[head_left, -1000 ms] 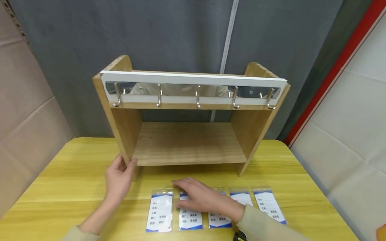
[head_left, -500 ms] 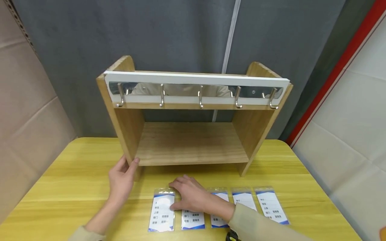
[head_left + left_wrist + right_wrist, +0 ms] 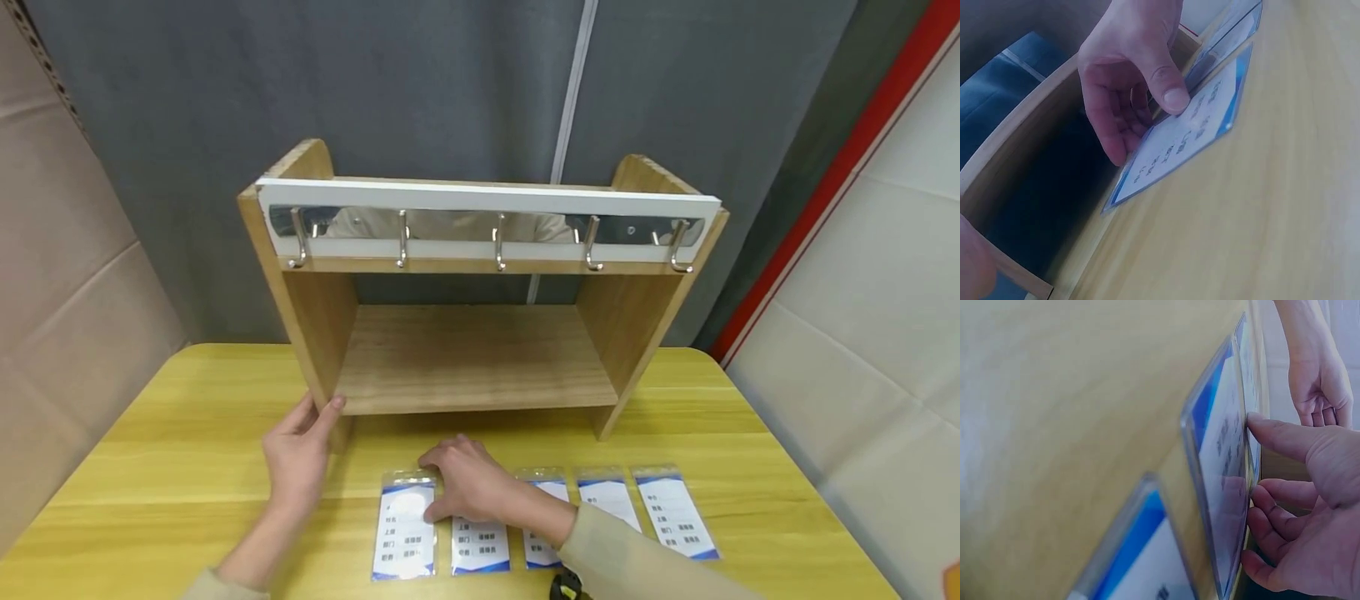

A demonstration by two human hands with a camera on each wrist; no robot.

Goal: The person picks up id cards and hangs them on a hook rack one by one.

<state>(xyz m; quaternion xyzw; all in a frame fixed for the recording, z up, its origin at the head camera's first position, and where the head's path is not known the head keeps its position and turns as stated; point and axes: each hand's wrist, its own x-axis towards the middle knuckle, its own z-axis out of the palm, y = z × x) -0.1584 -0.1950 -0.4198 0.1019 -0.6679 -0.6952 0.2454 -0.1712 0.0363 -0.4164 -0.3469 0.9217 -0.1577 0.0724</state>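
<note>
My left hand [image 3: 296,454] grips the lower front edge of the left side panel of a wooden shelf rack [image 3: 480,358], thumb in front and fingers behind. My right hand [image 3: 472,483] reaches across a row of badge holders, over the second one [image 3: 480,554]. Its fingertips are right at the right edge and upper corner of the leftmost badge holder [image 3: 405,533], thumb spread from the loosely bent fingers. In the left wrist view, the thumb overlaps this clear-edged badge [image 3: 1191,128], which shows blue trim and printed text. The right hand hides the second badge's upper part.
Three more badge holders, the third [image 3: 542,550], the fourth [image 3: 609,500] and the rightmost [image 3: 677,517], lie to the right on the yellow wooden table [image 3: 187,433]. A white rail [image 3: 450,196] with several metal hooks [image 3: 498,242] runs along the rack's upper front.
My right hand has shifted left from over the second badge to the right edge of the leftmost one. The left hand stays on the rack's side panel.
</note>
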